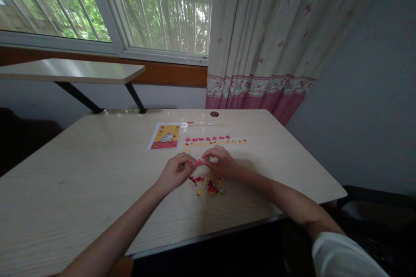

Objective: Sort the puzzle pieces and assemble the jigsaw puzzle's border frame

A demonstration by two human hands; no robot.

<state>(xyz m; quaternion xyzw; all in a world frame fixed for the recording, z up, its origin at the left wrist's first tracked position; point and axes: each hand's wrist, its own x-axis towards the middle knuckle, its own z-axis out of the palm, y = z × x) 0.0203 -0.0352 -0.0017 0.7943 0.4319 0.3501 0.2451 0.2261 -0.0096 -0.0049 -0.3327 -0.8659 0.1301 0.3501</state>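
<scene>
You are holding a pink puzzle piece [199, 162] between your left hand [177, 170] and your right hand [222, 162], over the table [97, 173]. The fingers of both hands are pinching narrowly, one pair from each end, probably to steady it; whether it is a single piece or several joined, I cannot tell. Its long axis is running left to right, roughly along the table's far edge, its ends pointing towards your two hands. Nearer you, a loose pile of pieces [212, 187] is lying within easy reach. Beyond your hands, rows of pieces [208, 143] are running crosswise, apparently grouped by colour so that each is showing separately. A picture card [173, 131] is lying flat to the left of the rows, likely for easy viewing, its white animal appearing upright to you.
</scene>
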